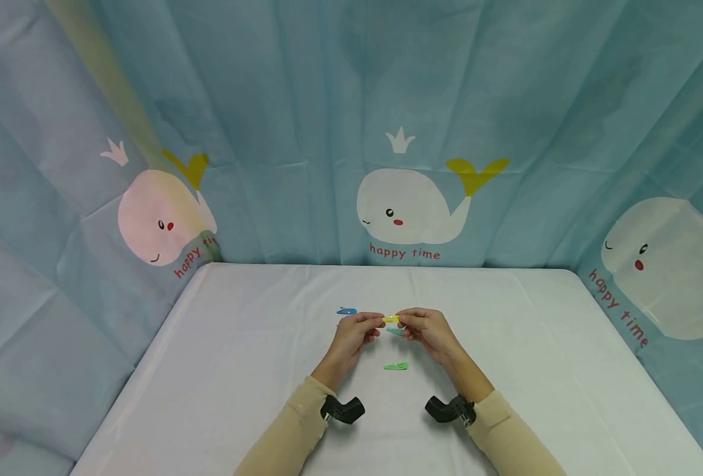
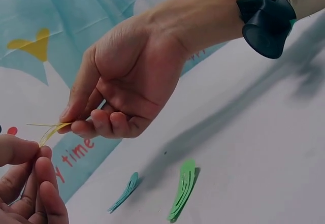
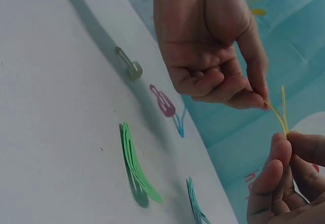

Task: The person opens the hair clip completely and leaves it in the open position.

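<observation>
Close over the white table, both hands hold one yellow snap hair clip (image 1: 391, 319). My right hand (image 1: 431, 332) pinches its joined end between thumb and fingers. My left hand (image 1: 352, 336) pinches the tip of one prong. In the right wrist view the clip's two prongs stand apart in a narrow V. Beneath the hands lies a teal hair clip (image 1: 395, 331), partly covered in the head view. A green hair clip (image 1: 395, 366) lies nearer, between the forearms. Just beyond the left hand is a blue hair clip (image 1: 346, 311).
A pink hair clip (image 3: 163, 101) and an olive one (image 3: 129, 64) lie by the left hand's side, largely hidden in the head view. The white table (image 1: 238, 344) meets a blue whale-print curtain (image 1: 303, 218) at its back and sides. Each wrist wears a black camera mount.
</observation>
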Action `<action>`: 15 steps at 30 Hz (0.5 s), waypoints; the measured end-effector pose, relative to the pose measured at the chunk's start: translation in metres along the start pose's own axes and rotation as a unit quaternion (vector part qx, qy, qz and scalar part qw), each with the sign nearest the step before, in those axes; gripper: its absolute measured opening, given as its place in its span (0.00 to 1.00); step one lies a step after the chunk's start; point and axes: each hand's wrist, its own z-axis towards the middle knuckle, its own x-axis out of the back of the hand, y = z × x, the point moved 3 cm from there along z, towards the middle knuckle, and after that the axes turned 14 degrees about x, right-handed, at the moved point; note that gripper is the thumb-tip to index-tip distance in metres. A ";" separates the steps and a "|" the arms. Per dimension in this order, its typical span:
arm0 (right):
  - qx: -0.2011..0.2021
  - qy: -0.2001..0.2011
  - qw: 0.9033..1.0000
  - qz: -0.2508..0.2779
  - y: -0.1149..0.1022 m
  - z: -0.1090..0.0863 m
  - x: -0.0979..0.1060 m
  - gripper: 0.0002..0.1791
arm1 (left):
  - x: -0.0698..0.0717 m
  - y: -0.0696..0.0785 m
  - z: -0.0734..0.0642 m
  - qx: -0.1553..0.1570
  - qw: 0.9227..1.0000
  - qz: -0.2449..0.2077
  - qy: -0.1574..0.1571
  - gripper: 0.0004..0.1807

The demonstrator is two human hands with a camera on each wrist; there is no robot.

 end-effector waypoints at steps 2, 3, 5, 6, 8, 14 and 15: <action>-0.002 0.005 1.000 -0.013 0.000 0.002 0.002 0.12 | 0.000 0.001 0.001 -0.007 1.000 0.015 0.006 0.15; -0.002 0.006 1.000 -0.021 -0.001 0.003 0.003 0.12 | -0.001 0.002 0.001 -0.009 1.000 0.024 0.010 0.14; -0.002 0.008 0.999 -0.034 -0.001 0.005 0.005 0.13 | -0.001 0.004 0.003 -0.016 0.999 0.045 0.020 0.13; -0.001 0.010 0.999 -0.038 -0.002 0.007 0.006 0.12 | -0.001 0.005 0.003 -0.019 0.998 0.056 0.024 0.13; 0.002 0.011 0.999 -0.049 -0.003 0.009 0.008 0.12 | -0.002 0.008 0.005 -0.020 0.996 0.077 0.035 0.13; 0.014 0.013 0.997 -0.071 -0.006 0.019 0.012 0.11 | -0.005 0.016 0.015 -0.028 0.991 0.119 0.047 0.11; 0.015 0.015 0.997 -0.076 -0.007 0.021 0.013 0.11 | -0.005 0.018 0.016 -0.030 0.991 0.125 0.048 0.11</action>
